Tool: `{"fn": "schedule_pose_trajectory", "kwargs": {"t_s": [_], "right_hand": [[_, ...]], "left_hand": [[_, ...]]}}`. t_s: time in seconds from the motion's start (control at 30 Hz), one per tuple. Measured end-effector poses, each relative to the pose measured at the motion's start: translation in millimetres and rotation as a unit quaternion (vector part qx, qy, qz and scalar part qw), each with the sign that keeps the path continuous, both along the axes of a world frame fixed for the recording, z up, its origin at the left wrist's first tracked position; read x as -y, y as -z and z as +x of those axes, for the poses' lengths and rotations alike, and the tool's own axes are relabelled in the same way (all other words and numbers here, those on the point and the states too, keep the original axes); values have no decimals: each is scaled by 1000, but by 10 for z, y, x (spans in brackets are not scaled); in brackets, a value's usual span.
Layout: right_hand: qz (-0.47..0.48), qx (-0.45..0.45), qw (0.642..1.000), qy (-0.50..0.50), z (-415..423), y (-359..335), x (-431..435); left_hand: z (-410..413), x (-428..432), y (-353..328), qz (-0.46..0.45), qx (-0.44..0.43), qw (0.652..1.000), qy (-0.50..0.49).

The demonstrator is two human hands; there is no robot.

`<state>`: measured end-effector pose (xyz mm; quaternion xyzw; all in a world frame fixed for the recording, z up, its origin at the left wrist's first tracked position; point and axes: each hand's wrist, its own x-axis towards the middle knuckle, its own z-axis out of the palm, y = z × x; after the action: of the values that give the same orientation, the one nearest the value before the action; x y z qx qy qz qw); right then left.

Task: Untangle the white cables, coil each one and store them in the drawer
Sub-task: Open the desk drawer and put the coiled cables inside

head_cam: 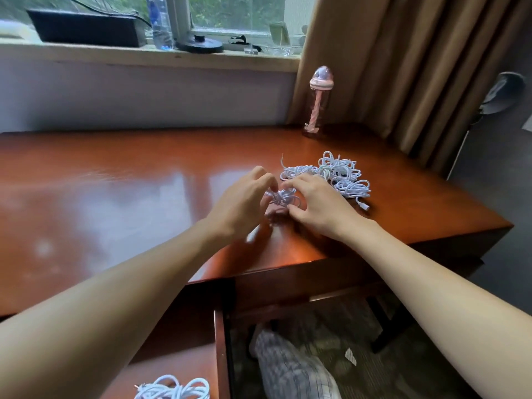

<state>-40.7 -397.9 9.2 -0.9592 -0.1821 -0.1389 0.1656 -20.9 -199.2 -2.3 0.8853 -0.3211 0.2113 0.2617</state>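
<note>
Hands [283, 201] pinch knotted white cable coil [283, 198], glossy wood desk [115, 182].

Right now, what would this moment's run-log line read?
stage: coiling | left hand + right hand: grip on small cable bundle | tangled pile: on desk | drawer: open, coiled cable inside

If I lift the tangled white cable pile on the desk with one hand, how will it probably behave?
The tangled pile is thin looped cord, so it will likely sag and droop, not hold its shape. Loops look interlocked, so most may rise together, loose ends trailing. The plug end lying at the edge could swing. It probably feels light.
</note>
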Motion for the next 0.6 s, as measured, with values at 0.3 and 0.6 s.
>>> {"fn": "schedule_pose_trajectory", "kwargs": {"t_s": [0.3, 0.6], "right_hand": [[67, -8, 994, -86, -403, -73, -393], [27, 8, 987, -158, -1002, -81, -969]], "left_hand": [[-626, -531, -146, 14, 40, 999, -19], [-1471, -1263, -92, 49, 79, 994, -62]]}}
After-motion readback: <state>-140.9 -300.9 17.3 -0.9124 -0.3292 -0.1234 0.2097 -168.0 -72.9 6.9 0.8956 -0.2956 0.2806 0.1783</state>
